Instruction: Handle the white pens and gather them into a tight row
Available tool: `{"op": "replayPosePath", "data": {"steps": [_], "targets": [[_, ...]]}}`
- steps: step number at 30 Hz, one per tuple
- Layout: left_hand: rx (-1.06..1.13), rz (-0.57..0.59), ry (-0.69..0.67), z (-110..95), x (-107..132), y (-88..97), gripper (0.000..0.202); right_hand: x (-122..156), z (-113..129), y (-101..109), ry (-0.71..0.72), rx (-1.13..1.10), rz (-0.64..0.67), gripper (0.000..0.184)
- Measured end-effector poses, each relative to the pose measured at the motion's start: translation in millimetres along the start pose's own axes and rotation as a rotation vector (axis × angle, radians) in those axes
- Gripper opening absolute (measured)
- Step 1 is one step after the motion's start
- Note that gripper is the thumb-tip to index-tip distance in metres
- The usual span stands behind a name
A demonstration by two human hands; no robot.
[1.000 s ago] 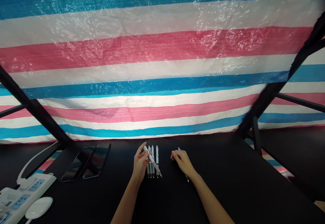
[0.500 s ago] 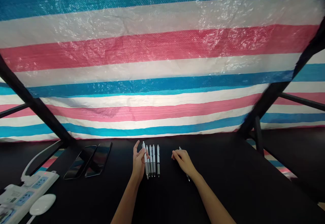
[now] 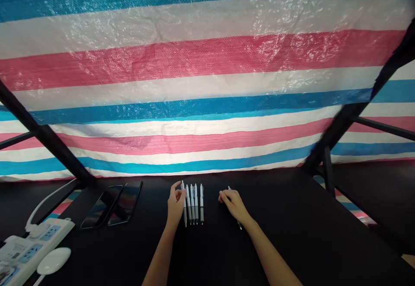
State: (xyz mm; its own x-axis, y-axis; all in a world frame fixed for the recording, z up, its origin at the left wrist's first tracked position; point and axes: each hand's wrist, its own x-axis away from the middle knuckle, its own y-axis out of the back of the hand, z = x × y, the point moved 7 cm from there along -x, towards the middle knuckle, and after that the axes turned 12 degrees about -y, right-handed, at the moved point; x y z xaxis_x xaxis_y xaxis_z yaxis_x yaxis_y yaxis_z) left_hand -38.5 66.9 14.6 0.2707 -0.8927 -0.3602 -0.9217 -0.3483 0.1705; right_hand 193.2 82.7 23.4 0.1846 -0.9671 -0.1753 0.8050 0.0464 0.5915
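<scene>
Several white pens (image 3: 193, 204) lie side by side in a row on the black table (image 3: 292, 234). My left hand (image 3: 175, 206) rests at the left end of the row, thumb and fingers pinched on the leftmost pen (image 3: 183, 204). To the right of the row, my right hand (image 3: 234, 206) lies on the table with its fingers curled around another pen (image 3: 238, 224); that pen's tip pokes out beyond the fingers and its other end shows under the wrist.
Two dark phones (image 3: 112, 205) lie at the left. A white power strip (image 3: 22, 251) and a white oval device (image 3: 53, 261) sit at the near left corner. A striped tarp (image 3: 207, 82) hangs behind. Black frame bars (image 3: 340, 126) slant on both sides.
My left hand has brought the tilted pen down from across the row and set it straight at the row's left end. My right hand has stayed put.
</scene>
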Motion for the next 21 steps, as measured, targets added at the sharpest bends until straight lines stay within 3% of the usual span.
{"op": "replayPosePath", "data": {"steps": [6,10,12,16,19,21], "targets": [[-0.574,0.102,-0.145,-12,3,1.7,0.037,2,5,8,-0.001,-0.045,-0.067,0.048],[-0.716,0.127,-0.202,-20,7,-3.4,0.035,5,-7,31,-0.14,-0.005,-0.265,0.045],[-0.743,0.121,-0.2,-21,8,-4.1,0.036,6,-18,41,-0.253,0.047,-0.298,0.042],[-0.756,0.128,-0.184,-21,10,-5.2,0.036,5,-30,41,-0.316,0.181,-0.065,0.026],[-0.746,0.126,-0.179,-21,10,-5.6,0.034,6,-28,32,-0.258,0.303,0.09,0.022],[-0.735,0.129,-0.186,-22,11,-6.6,0.033,8,-25,28,-0.218,0.356,0.121,0.025]]}}
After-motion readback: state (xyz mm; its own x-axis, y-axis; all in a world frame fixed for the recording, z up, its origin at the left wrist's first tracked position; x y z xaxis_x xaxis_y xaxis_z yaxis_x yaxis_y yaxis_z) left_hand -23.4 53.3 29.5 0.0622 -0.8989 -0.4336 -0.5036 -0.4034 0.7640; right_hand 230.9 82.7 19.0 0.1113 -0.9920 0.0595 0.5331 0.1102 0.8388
